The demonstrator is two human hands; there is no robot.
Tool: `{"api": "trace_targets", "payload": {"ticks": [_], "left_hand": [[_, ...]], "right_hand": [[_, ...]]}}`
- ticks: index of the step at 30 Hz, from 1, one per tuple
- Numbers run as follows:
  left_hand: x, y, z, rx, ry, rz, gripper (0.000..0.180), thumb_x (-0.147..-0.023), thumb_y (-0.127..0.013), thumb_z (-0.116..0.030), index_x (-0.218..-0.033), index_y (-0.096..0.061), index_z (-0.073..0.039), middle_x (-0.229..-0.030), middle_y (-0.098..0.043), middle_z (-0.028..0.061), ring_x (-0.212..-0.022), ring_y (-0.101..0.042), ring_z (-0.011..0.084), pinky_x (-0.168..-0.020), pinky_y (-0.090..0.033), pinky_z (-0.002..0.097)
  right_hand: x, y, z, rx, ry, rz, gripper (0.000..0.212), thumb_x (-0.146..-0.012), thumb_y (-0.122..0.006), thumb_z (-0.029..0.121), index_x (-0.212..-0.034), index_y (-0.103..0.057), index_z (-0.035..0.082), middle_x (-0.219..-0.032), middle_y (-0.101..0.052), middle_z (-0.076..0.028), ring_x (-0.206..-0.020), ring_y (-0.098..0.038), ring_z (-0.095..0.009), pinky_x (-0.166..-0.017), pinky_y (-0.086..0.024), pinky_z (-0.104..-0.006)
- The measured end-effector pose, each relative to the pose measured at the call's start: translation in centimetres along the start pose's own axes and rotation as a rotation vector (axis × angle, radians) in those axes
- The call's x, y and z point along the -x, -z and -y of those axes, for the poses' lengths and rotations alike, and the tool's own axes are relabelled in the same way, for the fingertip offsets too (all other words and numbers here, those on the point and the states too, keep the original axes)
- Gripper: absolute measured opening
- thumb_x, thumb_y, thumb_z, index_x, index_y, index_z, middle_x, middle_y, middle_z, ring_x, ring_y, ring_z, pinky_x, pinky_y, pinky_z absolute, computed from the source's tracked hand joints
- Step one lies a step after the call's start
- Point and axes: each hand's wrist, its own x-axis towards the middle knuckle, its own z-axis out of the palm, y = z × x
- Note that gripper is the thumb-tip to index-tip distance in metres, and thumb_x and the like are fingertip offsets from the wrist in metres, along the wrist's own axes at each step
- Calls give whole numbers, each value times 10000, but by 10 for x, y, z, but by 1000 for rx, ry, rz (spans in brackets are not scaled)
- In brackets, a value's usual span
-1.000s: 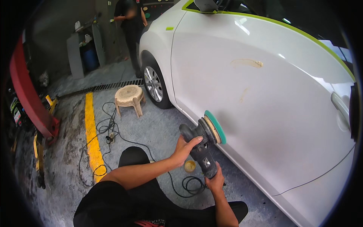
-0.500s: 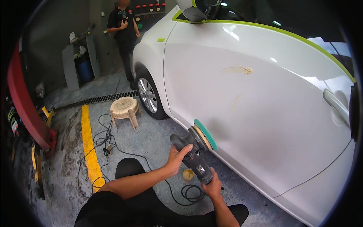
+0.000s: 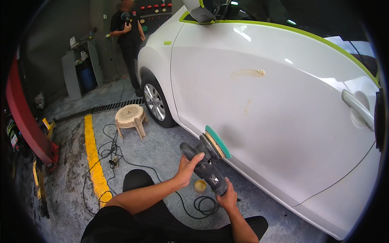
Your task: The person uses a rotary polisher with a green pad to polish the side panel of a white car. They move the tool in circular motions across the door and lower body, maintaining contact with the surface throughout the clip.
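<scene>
Fingers of your left hand (image 3: 187,168) and right hand (image 3: 228,197) wrapped around the polisher (image 3: 211,177), lower center of the frame, its green pad (image 3: 219,141) facing the white door (image 3: 283,117).

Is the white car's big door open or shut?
Shut: the door sits flush with the front panel, just a thin dark seam between them.

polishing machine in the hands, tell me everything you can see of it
The polishing machine is black, seemingly plastic-bodied, with a rounded front handle, a long barrel bearing a pale label, and a round head with a teal pad backed by a pale layer. It is tilted, its pad facing the white car door; whether they touch, or it spins, is unclear. The left hand grips it near the head, the right hand its rear end.
</scene>
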Motion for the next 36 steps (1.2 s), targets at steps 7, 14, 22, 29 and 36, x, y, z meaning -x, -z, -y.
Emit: {"api": "trace_targets", "payload": {"ticks": [7, 14, 22, 29, 36], "left_hand": [[1, -1, 0, 6, 40, 19, 548, -942, -778, -333, -1323, -537, -22, -1199, -649, 70, -1105, -616, 132, -982, -498, 327], [-2, 3, 7, -3, 0, -10, 530, -936, -781, -313, -1306, -541, -19, -1148, -666, 62, -1056, -640, 138, -960, -515, 329], [2, 3, 3, -5, 34, -41, 567, -924, -797, -318, -1320, -520, -21, -1179, -647, 65, -1074, -630, 138, -959, -509, 331], [8, 4, -2, 5, 32, -83, 487, -930, -792, -310, -1263, -574, -30, -1133, -672, 53, -1045, -640, 134, -952, -509, 329], [6, 8, -6, -65, 71, -10, 582, -940, -773, -358, -1336, -522, -13, -1216, -647, 71, -1134, -613, 163, -1007, -488, 361]], "right_hand": [[3, 2, -1, 1, -4, -15, 982, -691, -841, 178, -1550, -367, 134, -1284, -624, -195, -1021, -688, -469, -841, -573, -539], [-3, -3, -3, 3, 12, -22, 980, -695, -851, 195, -1549, -376, 131, -1316, -621, -191, -1043, -690, -458, -865, -574, -524], [-1, -8, -6, -19, -21, 34, 1003, -682, -862, 188, -1557, -377, 128, -1350, -617, -185, -1089, -683, -442, -913, -566, -501], [-4, -9, -2, -34, -11, 66, 983, -683, -857, 174, -1543, -386, 103, -1328, -622, -201, -1115, -670, -452, -921, -558, -512], [-4, -3, 4, -51, 7, 64, 905, -718, -828, 168, -1513, -410, 61, -1285, -642, -231, -1118, -662, -479, -924, -553, -526]]}}
